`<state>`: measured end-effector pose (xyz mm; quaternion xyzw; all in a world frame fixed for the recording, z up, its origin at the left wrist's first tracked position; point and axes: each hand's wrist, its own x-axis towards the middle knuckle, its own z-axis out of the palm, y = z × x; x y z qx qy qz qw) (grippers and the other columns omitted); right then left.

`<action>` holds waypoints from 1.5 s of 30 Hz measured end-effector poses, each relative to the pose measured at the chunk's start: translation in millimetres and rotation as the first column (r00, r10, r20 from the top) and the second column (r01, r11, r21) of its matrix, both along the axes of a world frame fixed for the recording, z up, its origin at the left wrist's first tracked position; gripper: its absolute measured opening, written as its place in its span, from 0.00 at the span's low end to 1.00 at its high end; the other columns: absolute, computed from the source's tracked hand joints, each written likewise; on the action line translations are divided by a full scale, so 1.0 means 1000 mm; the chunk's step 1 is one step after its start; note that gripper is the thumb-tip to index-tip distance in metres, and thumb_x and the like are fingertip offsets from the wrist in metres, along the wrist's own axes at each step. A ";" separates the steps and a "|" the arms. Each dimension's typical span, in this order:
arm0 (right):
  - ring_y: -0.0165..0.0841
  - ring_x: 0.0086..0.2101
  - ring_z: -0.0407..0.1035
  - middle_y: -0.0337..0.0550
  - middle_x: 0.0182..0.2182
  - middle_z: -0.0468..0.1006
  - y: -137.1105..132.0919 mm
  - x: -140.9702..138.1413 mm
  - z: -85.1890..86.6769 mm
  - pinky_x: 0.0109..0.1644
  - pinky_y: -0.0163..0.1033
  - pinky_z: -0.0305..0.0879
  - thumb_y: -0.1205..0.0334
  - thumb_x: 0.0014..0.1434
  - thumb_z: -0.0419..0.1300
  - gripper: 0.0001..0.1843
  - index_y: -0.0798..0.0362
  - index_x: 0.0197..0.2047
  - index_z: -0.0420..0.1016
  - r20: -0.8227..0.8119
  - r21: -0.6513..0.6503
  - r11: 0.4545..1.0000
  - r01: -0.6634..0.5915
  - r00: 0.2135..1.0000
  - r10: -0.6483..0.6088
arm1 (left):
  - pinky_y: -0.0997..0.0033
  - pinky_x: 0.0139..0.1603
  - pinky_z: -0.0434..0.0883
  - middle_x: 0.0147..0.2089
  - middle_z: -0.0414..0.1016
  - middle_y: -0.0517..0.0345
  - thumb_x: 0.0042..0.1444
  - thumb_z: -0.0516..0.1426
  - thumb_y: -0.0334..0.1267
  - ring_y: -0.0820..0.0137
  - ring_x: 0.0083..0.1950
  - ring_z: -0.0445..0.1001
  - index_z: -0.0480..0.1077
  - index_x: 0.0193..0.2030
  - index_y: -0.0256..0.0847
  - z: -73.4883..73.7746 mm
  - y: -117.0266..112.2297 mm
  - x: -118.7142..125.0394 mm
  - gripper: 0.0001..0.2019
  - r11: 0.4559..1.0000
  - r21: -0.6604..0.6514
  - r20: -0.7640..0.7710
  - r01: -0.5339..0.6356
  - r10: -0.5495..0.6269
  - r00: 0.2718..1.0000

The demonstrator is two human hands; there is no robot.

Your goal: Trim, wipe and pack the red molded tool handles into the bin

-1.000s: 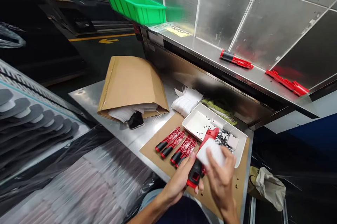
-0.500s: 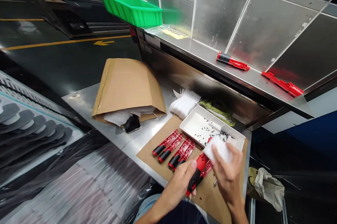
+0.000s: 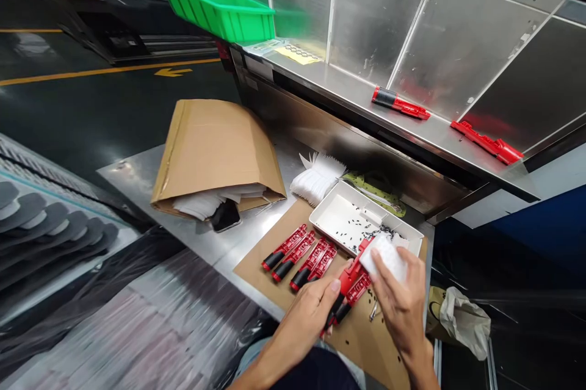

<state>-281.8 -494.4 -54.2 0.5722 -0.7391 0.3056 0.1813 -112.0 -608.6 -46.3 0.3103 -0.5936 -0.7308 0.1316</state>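
The red-and-black casing [image 3: 350,277] is within the grip: the left hand [image 3: 310,312] is wrapped round its darker end, thumb along the side, with the red end pointing away from the body. The right hand [image 3: 403,293] holds a white pad [image 3: 390,257] in its fingers, against the casing's red end; how firmly it presses I cannot tell. Directly under the grip, a second casing [image 3: 359,290] lies on a brown sheet [image 3: 361,347]. To the left of the grip, a row of similar casings [image 3: 293,256] lies on that sheet, black ends nearer the body. Just past the grip is a white tray [image 3: 334,219] with small black pieces scattered inside. Beyond the tray sits a stack of white pads [image 3: 317,181]. Farther left of the grip stands a cardboard box [image 3: 220,149], a phone [image 3: 225,216] at its mouth. Well beyond the grip, a metal shelf [image 3: 339,82] carries two red parts [image 3: 488,141] and a green bin [image 3: 215,16]
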 end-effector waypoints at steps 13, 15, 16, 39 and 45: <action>0.44 0.52 0.64 0.49 0.54 0.67 -0.008 -0.012 0.017 0.52 0.52 0.67 0.54 0.70 0.53 0.20 0.36 0.63 0.70 0.105 0.093 0.996 0.004 0.994 -0.013 | 0.60 0.66 0.62 0.59 0.77 0.55 0.64 0.52 0.51 0.55 0.60 0.71 0.73 0.61 0.48 0.006 -0.005 0.011 0.22 0.958 -0.261 0.051 0.114 -0.104 0.993; 0.45 0.50 0.64 0.50 0.52 0.69 -0.011 -0.029 0.020 0.51 0.53 0.67 0.50 0.70 0.50 0.20 0.37 0.61 0.73 0.071 0.160 0.985 0.062 0.995 -0.074 | 0.61 0.64 0.63 0.58 0.77 0.56 0.66 0.49 0.51 0.56 0.59 0.72 0.71 0.63 0.51 0.006 -0.006 0.014 0.22 0.927 -0.338 0.117 0.164 -0.131 0.984; 0.45 0.49 0.64 0.50 0.51 0.69 -0.011 -0.039 0.021 0.51 0.53 0.66 0.48 0.70 0.49 0.20 0.37 0.60 0.74 0.066 0.180 0.979 0.098 0.992 -0.112 | 0.61 0.62 0.65 0.56 0.79 0.56 0.67 0.49 0.51 0.57 0.57 0.73 0.70 0.63 0.52 0.006 -0.006 0.015 0.22 0.913 -0.369 0.147 0.174 -0.128 0.981; 0.46 0.53 0.63 0.52 0.55 0.63 0.018 -0.024 0.006 0.51 0.55 0.69 0.58 0.66 0.58 0.21 0.40 0.62 0.72 0.050 -0.045 0.999 -0.030 0.998 0.032 | 0.87 0.07 0.53 0.22 0.72 0.61 0.65 0.52 0.55 0.83 0.09 0.60 0.75 0.33 0.31 -0.017 -0.025 0.029 0.26 0.497 0.833 -0.165 0.243 -0.196 0.967; 0.42 0.55 0.65 0.48 0.56 0.65 0.045 -0.028 0.023 0.54 0.48 0.70 0.54 0.65 0.59 0.22 0.38 0.62 0.71 0.322 0.258 0.831 -0.492 0.855 0.406 | 0.83 0.11 0.49 0.18 0.74 0.54 0.70 0.35 0.37 0.75 0.08 0.64 0.75 0.47 0.23 -0.019 -0.042 0.058 0.29 0.290 0.871 -0.076 0.396 -0.717 0.693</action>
